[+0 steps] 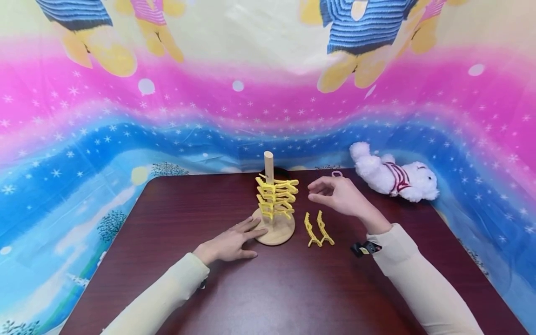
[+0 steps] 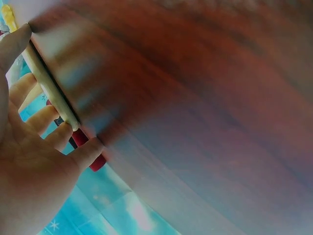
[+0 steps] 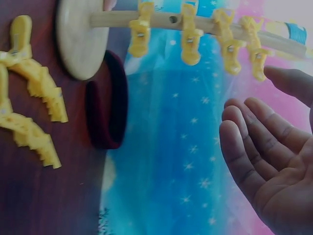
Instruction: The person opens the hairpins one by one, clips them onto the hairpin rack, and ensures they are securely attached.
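The left hand (image 2: 34, 166) spreads its fingers along the edge of a pale disc (image 2: 51, 90) on the dark table (image 2: 210, 127), whose sheen mirrors them. A red band (image 2: 98, 163) shows past the disc, blue cloth (image 2: 112, 205) below, a yellow clip (image 2: 8, 18) at the corner.

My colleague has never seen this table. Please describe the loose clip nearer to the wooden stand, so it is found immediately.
On the dark table, find the wooden stand with its round base. In the head view, the wanted clip lies loose just right of that base. It is yellow like its twin, but lies left of it, nearer the base.
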`<state>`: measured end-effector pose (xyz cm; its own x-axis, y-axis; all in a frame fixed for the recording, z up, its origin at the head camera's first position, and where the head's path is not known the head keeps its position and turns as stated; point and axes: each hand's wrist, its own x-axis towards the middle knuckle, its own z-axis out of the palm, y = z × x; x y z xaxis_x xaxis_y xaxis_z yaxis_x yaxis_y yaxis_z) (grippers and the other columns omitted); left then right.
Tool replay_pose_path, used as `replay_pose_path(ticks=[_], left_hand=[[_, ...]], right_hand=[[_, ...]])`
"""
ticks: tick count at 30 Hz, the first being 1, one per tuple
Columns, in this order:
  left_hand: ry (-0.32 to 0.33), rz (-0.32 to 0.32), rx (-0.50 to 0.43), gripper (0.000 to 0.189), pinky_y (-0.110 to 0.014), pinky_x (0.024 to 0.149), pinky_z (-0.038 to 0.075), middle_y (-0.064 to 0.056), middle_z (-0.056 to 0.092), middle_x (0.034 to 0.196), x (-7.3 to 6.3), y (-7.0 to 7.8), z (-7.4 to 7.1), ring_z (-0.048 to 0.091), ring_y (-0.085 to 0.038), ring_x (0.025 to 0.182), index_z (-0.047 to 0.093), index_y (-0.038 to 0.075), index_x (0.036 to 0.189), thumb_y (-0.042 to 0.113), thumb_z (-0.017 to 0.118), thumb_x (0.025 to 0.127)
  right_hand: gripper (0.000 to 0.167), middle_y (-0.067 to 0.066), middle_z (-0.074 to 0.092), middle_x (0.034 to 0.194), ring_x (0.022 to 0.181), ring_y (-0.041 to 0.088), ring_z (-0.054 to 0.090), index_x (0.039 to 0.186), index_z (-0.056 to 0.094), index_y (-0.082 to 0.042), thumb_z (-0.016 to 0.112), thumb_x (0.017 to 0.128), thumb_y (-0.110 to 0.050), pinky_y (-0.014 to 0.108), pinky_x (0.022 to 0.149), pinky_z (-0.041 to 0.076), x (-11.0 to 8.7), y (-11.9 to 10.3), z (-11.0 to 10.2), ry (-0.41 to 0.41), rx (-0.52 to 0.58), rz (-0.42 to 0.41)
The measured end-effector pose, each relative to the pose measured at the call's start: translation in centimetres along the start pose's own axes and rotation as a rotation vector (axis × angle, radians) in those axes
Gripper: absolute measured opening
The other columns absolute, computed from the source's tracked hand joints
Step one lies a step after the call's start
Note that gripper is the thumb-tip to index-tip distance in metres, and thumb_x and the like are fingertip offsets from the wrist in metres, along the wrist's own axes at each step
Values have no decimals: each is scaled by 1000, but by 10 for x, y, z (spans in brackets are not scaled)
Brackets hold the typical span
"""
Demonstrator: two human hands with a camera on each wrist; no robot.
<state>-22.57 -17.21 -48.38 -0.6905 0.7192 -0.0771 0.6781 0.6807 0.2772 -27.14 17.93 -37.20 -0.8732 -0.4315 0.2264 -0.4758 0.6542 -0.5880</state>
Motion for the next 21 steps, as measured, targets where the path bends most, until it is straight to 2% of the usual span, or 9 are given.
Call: replay_pose_path(ticks=[6,13,18,21], left_hand=[[3,5,-2,72,-54,121,28,-14,19,167,1,0,0,15,-39,155,35,24,157,41,67,95],[-5,-6,-13,72,-53,121,27,-13,19,167,0,1,-3,14,-38,155,34,25,157,42,66,95],[-2,-4,-7,72,-53,121,28,-14,19,167,1,0,-2,15,-38,155,34,25,157,41,67,95],[-3,1,-4,72,-53,121,28,-14,19,167,0,1,-2,15,-39,155,34,24,157,41,66,95]], right_hand=[[22,-7,76,93,87,9,70,106,74,-26,76,87,-38,33,78,55,-10,18,8,-43,22,57],[22,-5,76,87,78,11,69,104,76,-17,76,88,-32,27,67,54,-21,37,21,-111,57,96],[24,0,76,87,72,26,70,104,75,-11,75,89,-29,27,60,54,-29,52,32,-171,122,138],[22,1,76,86,72,30,70,102,75,-11,75,89,-28,31,60,56,-35,59,37,-198,150,168]])
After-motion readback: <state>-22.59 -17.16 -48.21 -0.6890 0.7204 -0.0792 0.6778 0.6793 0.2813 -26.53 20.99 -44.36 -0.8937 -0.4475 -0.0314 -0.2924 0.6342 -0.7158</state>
